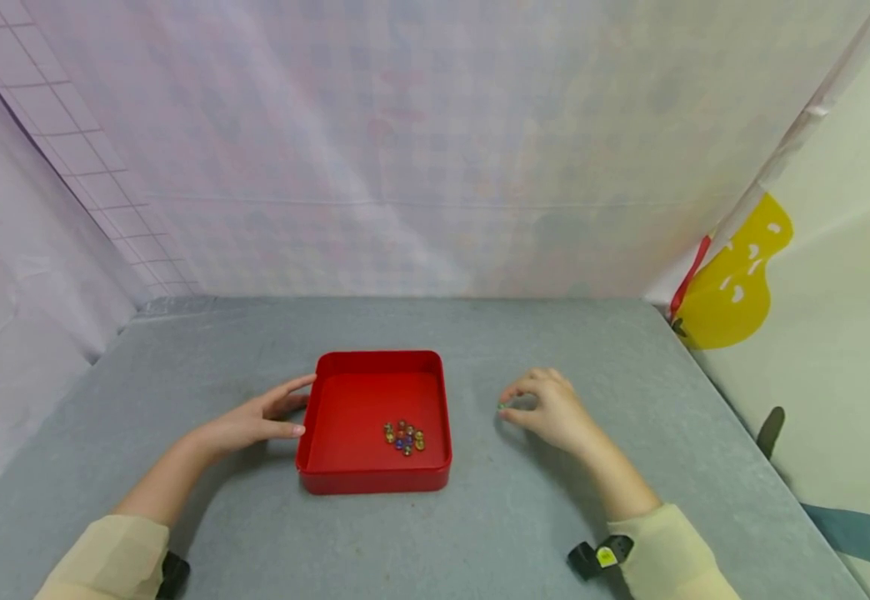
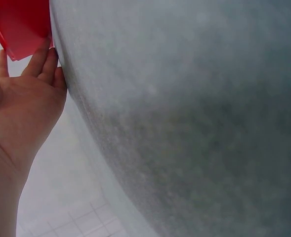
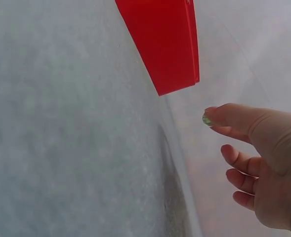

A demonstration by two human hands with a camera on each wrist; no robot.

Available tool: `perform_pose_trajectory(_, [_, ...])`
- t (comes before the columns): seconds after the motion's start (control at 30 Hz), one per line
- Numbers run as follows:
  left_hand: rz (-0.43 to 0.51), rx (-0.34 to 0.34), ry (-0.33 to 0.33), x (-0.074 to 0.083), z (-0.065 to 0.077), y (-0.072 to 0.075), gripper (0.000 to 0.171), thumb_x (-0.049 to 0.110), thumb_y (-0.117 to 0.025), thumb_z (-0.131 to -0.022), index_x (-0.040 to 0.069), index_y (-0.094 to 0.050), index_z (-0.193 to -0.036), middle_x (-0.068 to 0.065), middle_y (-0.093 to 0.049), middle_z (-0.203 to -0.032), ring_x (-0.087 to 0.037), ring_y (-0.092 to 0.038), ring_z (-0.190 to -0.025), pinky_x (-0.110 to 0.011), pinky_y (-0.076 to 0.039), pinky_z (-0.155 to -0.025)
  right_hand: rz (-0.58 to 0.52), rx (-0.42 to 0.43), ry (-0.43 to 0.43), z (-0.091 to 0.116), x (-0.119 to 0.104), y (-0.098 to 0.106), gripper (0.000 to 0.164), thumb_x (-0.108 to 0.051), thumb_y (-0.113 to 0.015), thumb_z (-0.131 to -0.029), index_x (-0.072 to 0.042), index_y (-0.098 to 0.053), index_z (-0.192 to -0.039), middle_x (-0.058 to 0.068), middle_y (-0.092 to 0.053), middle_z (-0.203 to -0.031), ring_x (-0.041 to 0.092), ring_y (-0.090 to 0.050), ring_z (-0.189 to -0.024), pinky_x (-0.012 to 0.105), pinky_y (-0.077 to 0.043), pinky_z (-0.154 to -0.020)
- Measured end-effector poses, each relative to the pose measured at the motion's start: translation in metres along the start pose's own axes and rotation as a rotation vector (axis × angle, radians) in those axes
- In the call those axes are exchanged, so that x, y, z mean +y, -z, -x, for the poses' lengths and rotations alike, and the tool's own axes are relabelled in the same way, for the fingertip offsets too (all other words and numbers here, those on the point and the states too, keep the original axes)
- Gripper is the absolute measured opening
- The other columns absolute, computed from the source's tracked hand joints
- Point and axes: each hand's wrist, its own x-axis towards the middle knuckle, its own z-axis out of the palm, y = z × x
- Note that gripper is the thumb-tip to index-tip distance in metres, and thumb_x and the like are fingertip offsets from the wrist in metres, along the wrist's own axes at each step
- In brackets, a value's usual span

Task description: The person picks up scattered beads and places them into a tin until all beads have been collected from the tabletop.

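Between thumb and forefinger, my right hand (image 1: 552,410) pinches a small shiny green bead (image 3: 207,120) over the table, to the right of a square red tray (image 1: 375,482). The other fingers (image 3: 243,181) of that hand are loosely bent. At the tray's left wall, my left hand (image 1: 249,424) has its thumb and forefinger spread and its fingertips against the side. In the left wrist view its fingers (image 2: 38,61) reach up to the red wall. Inside the tray, a cluster of several small shiny beads (image 1: 405,439), gold, purple and orange, lies toward the front right.
A grey cloth covers the table (image 1: 375,550). Behind it hangs a pale checked curtain (image 1: 405,167), and at the right side a white sheet with yellow printed shapes (image 1: 735,283). A dark wrist camera (image 1: 600,557) sits by the right sleeve.
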Motion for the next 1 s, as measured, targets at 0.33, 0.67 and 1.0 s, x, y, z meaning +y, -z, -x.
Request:
perform_pose_trajectory(0.33, [0.000, 0.004, 0.001, 0.000, 0.000, 0.000, 0.076, 0.017, -0.063, -0.093, 0.016, -0.019, -0.154, -0.023, -0.022, -0.153, -0.043, -0.019, -0.138, -0.058, -0.035, -0.099, 0.006, 0.034, 0.051, -0.003, -0.009, 0.001, 0.016, -0.017, -0.084, -0.073, -0.018, -0.074, -0.085, -0.004, -0.063, -0.088, 0.021, -0.050, -0.086, 0.045, -0.034, -0.084])
perform_pose_trajectory(0.67, [0.010, -0.001, 0.002, 0.000, 0.000, 0.001, 0.076, 0.018, -0.064, -0.092, 0.016, -0.019, -0.154, -0.023, -0.022, -0.153, -0.043, -0.019, -0.138, -0.059, -0.035, -0.099, 0.000, 0.043, 0.089, -0.006, -0.019, 0.000, 0.017, -0.016, -0.084, -0.072, -0.019, -0.074, -0.085, -0.005, -0.062, -0.087, 0.021, -0.050, -0.086, 0.046, -0.034, -0.085])
perform_pose_trajectory(1.0, [0.010, -0.005, 0.008, 0.000, 0.000, 0.000, 0.076, 0.017, -0.063, -0.093, 0.016, -0.018, -0.154, -0.023, -0.021, -0.153, -0.044, -0.019, -0.138, -0.059, -0.035, -0.099, -0.020, 0.028, 0.089, -0.008, -0.028, -0.002, 0.015, -0.017, -0.084, -0.073, -0.018, -0.075, -0.086, -0.004, -0.062, -0.087, 0.019, -0.049, -0.086, 0.047, -0.033, -0.086])
